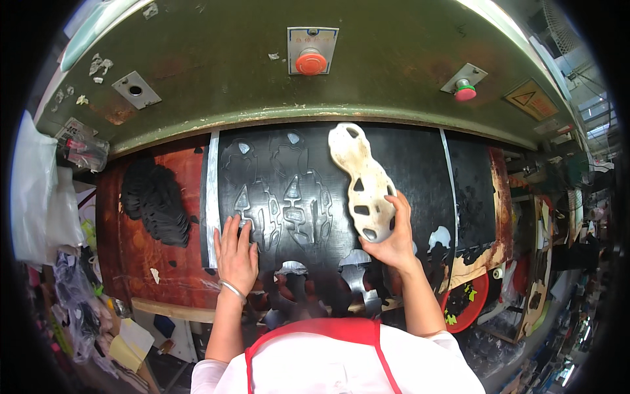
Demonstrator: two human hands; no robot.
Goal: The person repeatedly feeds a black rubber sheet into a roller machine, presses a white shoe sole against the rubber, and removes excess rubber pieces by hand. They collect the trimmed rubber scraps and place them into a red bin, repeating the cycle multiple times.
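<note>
My right hand (396,238) grips the near end of a cream-coloured cutting die (369,177), long and shoe-sole shaped with several openings through it. The die lies on a black sheet (420,157), its far end close to the green machine. Fingers spread, my left hand (237,259) rests on the same sheet, left of the die. Just beyond and right of its fingertips, cut outlines (305,203) of similar shape show in the black material. Along the near edge of the sheet are several cut-out gaps.
A stack of black cut pieces (156,203) sits on the reddish board (118,262) at left. Above the table spans a green machine beam (223,72) with a red push button (311,64) and a green-ringed one (465,92). A red basin (474,308) with scraps stands at near right.
</note>
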